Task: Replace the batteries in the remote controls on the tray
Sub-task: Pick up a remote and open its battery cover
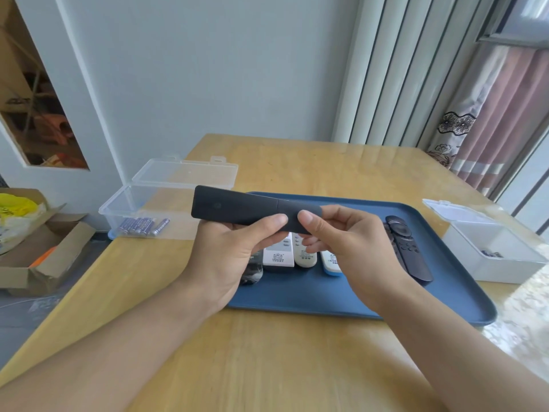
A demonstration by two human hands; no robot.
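Left hand grips black remote held back-up above tray | right hand pinches its cover end, thumb on top | both hands hide parts of white remotes on tray | batteries in clear box, left

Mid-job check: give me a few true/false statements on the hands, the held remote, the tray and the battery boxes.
1. Both hands, left hand and right hand, hold the black remote. True.
2. The blue tray is empty. False: several remotes lie on it.
3. The clear box at left holds batteries. True.
4. The white box at right is closed. False: its lid is open.
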